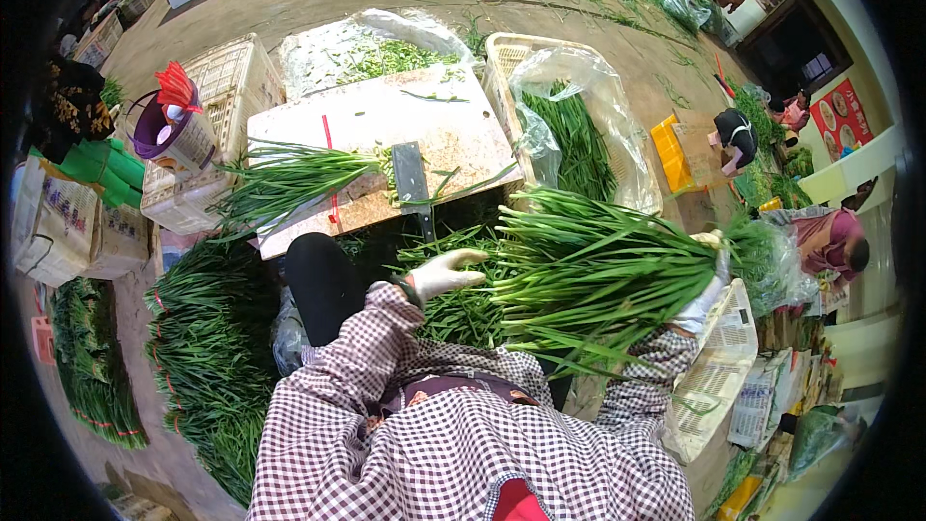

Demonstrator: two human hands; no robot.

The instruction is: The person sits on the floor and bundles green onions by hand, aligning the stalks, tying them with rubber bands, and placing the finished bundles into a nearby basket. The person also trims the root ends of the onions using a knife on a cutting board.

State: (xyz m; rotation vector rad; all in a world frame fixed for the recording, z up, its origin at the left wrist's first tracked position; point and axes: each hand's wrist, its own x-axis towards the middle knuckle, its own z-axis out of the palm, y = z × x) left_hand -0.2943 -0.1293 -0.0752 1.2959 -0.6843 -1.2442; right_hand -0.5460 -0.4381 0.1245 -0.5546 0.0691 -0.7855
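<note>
A large loose bunch of green garlic chives (593, 275) lies across my right forearm side, pale cut ends to the left, with my gloved right hand (709, 246) shut on its leafy end. My gloved left hand (450, 273) is open just left of the cut ends, thumb apart from the fingers, above loose chives (463, 315) by my lap. In front, a white cutting board (448, 108) carries a smaller bunch of chives (304, 174) over a red tie strip (327, 132). A cleaver (411, 177) rests beside that bunch's cut ends, its black handle over the board's near edge.
A plastic crate (499, 61) with bagged chives stands right of the board. Left are an upturned crate (249, 72) and a purple bucket (155, 152) with red strips. Tied chive bundles (210, 333) line the floor at left. Another crate (712, 369) lies at right; co-workers sit beyond.
</note>
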